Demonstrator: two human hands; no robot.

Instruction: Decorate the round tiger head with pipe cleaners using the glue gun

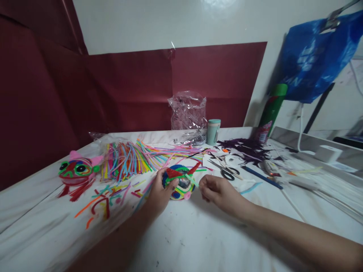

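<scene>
My left hand is closed on the edge of a round pipe-cleaner craft, its thumb lying across the front. The craft is blue, green and yellow, with two red pointed pieces on top, a shiny grey middle and a pink dot low on the right. Just right of it, apart from its edge by a small gap, my right hand is closed with the fingers curled in a pinch. Whatever the pinch holds, if anything, is too small to make out. Short cut pipe-cleaner pieces lie left of my left hand.
A finished-looking pink and red craft sits far left beside bundled pipe cleaners. Black-handled scissors, a blue stick and purple shreds lie right. Behind stand a mint canister and a clear plastic bag.
</scene>
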